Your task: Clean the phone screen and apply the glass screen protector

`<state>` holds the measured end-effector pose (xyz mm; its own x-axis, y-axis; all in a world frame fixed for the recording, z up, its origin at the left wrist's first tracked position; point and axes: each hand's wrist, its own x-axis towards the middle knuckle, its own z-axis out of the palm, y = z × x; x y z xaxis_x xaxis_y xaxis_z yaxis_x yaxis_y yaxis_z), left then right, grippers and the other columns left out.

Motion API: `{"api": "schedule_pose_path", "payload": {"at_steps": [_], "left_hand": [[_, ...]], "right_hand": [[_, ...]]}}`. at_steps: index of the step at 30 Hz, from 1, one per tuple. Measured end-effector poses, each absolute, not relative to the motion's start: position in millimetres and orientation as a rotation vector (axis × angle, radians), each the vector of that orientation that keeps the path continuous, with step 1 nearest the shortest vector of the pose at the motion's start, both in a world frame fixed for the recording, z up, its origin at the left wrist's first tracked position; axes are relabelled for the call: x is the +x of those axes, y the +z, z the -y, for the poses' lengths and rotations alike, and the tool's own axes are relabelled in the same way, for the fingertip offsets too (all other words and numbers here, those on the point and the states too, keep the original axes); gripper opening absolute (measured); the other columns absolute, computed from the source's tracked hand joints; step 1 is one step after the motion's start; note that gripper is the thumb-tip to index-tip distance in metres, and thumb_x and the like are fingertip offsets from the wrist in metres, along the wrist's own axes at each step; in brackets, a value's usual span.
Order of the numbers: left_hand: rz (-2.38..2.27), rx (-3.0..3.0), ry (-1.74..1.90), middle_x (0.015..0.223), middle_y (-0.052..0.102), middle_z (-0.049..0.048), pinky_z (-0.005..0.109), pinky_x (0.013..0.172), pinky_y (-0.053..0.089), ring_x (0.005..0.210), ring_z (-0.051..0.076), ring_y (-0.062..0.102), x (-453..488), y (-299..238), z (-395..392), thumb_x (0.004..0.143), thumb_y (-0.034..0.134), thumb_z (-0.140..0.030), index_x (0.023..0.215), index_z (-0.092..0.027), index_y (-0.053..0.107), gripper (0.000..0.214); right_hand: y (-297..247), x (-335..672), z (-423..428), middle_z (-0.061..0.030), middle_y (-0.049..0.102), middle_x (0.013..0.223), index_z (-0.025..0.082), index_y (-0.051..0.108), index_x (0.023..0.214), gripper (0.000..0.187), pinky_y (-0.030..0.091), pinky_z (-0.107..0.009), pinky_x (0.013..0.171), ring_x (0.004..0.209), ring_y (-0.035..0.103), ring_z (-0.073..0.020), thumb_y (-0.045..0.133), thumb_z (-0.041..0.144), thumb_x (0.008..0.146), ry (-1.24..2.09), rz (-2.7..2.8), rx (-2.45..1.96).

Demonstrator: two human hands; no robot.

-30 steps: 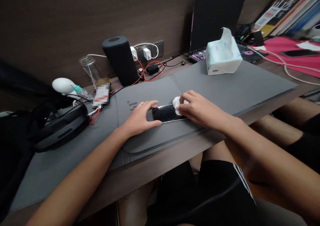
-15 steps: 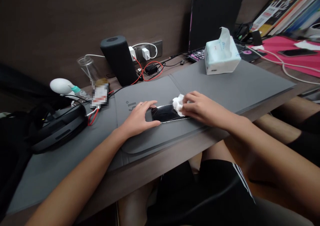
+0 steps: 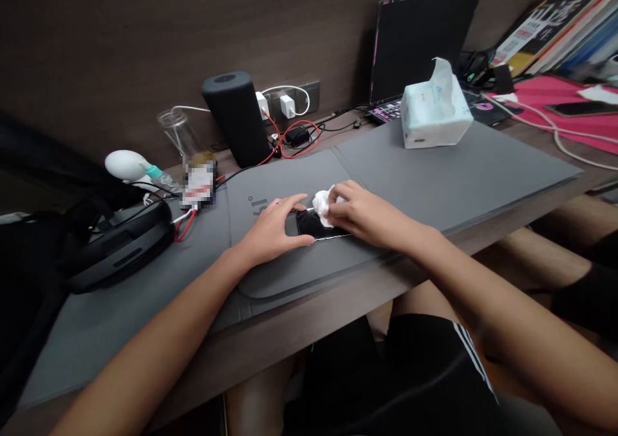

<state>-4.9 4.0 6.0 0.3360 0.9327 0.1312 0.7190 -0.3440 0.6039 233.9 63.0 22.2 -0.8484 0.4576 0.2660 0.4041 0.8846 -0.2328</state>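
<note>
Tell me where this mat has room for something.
The widest bare patch of grey mat lies in front of the tissue pack, right of the right hand. A smaller one separates the left hand from the black device. It's crowded at the phone and white wad, and behind the mat, around the dark tower.

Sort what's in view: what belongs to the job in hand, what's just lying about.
In the job:
phone, left hand at its end
crumpled tissue, in the right hand
possibly the tissue pack

Lying about:
laptop
black cylinder
clear bottle
books
</note>
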Motion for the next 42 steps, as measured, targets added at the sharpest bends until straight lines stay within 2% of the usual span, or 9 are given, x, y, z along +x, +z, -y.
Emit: {"api": "schedule_pose_path", "payload": {"at_steps": [6, 12, 21, 28, 33, 39, 42], "left_hand": [[-1.452, 2.178, 0.656, 0.149, 0.050, 0.0084, 0.048, 0.111, 0.035, 0.131, 0.031, 0.049, -5, 6, -4, 0.079, 0.077, -0.042, 0.146, -0.027, 0.039, 0.078], [-1.460, 2.139, 0.637, 0.133, 0.063, 0.0058, 0.049, 0.111, 0.035, 0.128, 0.030, 0.051, -4, 8, -3, 0.080, 0.076, -0.040, 0.148, -0.029, 0.036, 0.079], [-1.455, 2.148, 0.630, 0.131, 0.063, 0.0054, 0.049, 0.110, 0.036, 0.127, 0.030, 0.051, -5, 8, -3, 0.081, 0.075, -0.040, 0.147, -0.029, 0.038, 0.077], [-1.453, 2.159, 0.632, 0.132, 0.063, 0.0055, 0.049, 0.110, 0.036, 0.127, 0.030, 0.051, -4, 9, -3, 0.080, 0.075, -0.040, 0.147, -0.028, 0.038, 0.077], [-1.458, 2.165, 0.631, 0.133, 0.063, 0.0071, 0.047, 0.110, 0.036, 0.127, 0.029, 0.050, -4, 8, -3, 0.080, 0.076, -0.041, 0.147, -0.024, 0.038, 0.078], [-1.465, 2.160, 0.632, 0.149, 0.050, 0.0086, 0.049, 0.112, 0.035, 0.133, 0.031, 0.048, -3, 9, -3, 0.080, 0.076, -0.041, 0.144, -0.027, 0.041, 0.074], [-1.457, 2.154, 0.630, 0.145, 0.055, 0.0088, 0.049, 0.111, 0.037, 0.131, 0.031, 0.050, -4, 9, -3, 0.081, 0.075, -0.042, 0.145, -0.026, 0.040, 0.075]], "right_hand": [[14, 189, -52, -0.0138, 0.059, 0.096, 0.013, 0.072, 0.094, 0.030, 0.042, -0.037, 0.077, 0.089, 0.048, -0.0237, 0.045, 0.026, 0.101, 0.191, 2.704, -0.671], [16, 231, -63, -0.0150, 0.060, 0.096, 0.015, 0.072, 0.093, 0.032, 0.043, -0.040, 0.078, 0.089, 0.051, -0.0260, 0.045, 0.031, 0.101, 0.147, 2.698, -0.775], [19, 295, -54, -0.0137, 0.060, 0.103, 0.020, 0.071, 0.096, 0.033, 0.046, -0.043, 0.081, 0.095, 0.054, -0.0271, 0.043, 0.038, 0.101, 0.234, 2.643, -0.883], [23, 265, -37, -0.0133, 0.060, 0.104, 0.020, 0.071, 0.094, 0.030, 0.046, -0.040, 0.081, 0.096, 0.054, -0.0259, 0.045, 0.032, 0.101, 0.291, 2.668, -0.788], [19, 223, -36, -0.0145, 0.058, 0.099, 0.015, 0.070, 0.092, 0.032, 0.043, -0.037, 0.076, 0.090, 0.051, -0.0246, 0.043, 0.029, 0.102, 0.275, 2.717, -0.725], [16, 197, -48, -0.0111, 0.056, 0.096, 0.015, 0.069, 0.092, 0.027, 0.041, -0.034, 0.075, 0.089, 0.051, -0.0216, 0.047, 0.027, 0.101, 0.416, 2.715, -0.592], [17, 206, -58, -0.0117, 0.057, 0.101, 0.016, 0.070, 0.097, 0.027, 0.041, -0.033, 0.073, 0.090, 0.052, -0.0223, 0.047, 0.030, 0.101, 0.373, 2.739, -0.645]]}}
